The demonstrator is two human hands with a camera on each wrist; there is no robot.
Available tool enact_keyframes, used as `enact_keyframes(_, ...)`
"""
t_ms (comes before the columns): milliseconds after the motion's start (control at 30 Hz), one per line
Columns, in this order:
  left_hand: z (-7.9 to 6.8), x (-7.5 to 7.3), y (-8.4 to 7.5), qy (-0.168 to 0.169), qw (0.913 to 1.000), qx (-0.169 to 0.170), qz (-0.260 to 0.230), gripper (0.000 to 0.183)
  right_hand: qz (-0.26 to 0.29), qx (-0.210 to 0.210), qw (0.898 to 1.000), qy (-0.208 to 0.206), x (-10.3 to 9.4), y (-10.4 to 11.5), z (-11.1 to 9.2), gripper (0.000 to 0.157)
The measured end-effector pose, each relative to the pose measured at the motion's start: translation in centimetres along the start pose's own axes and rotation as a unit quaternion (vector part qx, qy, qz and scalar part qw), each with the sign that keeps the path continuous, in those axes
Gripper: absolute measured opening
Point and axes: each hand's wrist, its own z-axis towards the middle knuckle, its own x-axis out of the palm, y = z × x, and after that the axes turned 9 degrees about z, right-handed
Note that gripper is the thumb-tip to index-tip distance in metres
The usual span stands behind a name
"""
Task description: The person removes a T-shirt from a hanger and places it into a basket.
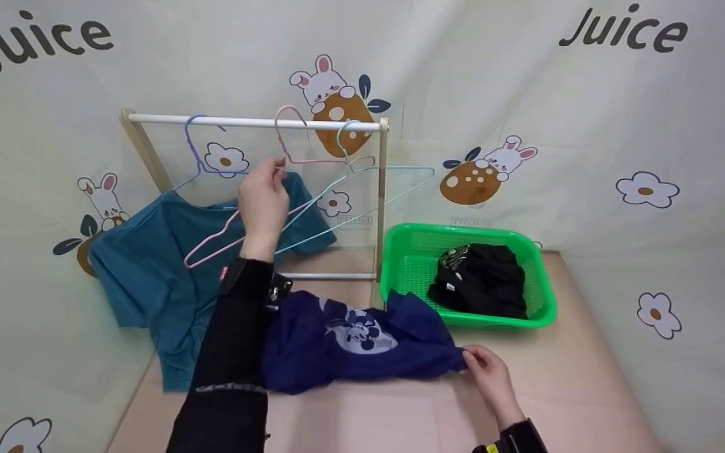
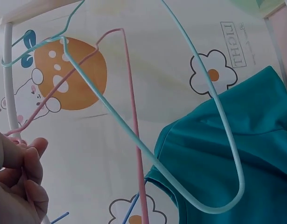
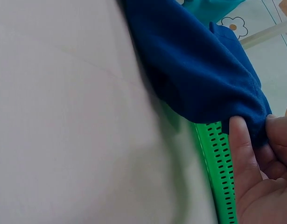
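My left hand (image 1: 264,200) grips the pink hanger (image 1: 211,242) near the base of its hook, just below the rail; the left wrist view shows the fingers curled round the wire. The pink hook stands up at the white rail (image 1: 236,122). Beside it hangs a light-blue hanger (image 1: 410,189), its frame crossing the pink one. My right hand (image 1: 491,377) pinches one edge of a navy T-shirt (image 1: 312,358) between thumb and fingers. The shirt lies bunched on the table, its pale cartoon print (image 1: 362,333) facing up. In the right wrist view the navy cloth (image 3: 194,70) stretches away from the fingertips.
A teal T-shirt (image 1: 148,264) hangs on a blue-purple hanger (image 1: 192,148) at the rack's left. Right of the rack stands a green basket (image 1: 410,277) holding black clothing (image 1: 488,283). A printed curtain (image 1: 589,113) closes off the back and sides of the table (image 1: 387,415).
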Motion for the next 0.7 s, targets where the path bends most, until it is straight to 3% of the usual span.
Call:
enact_keyframes(333, 0.3, 1.2, -1.0, -0.003, 0.9998, -0.009, 0.016, 0.022, -0.023, -0.023, 0.999, -0.002, -0.1, -0.5, 0.0, 0.015)
enact_keyframes(700, -0.2, 2.6, -0.4, 0.053, 0.9961, 0.003, 0.071, 0.021, -0.033, -0.023, 0.999, 0.001, 0.0, -0.5, 0.1, 0.013)
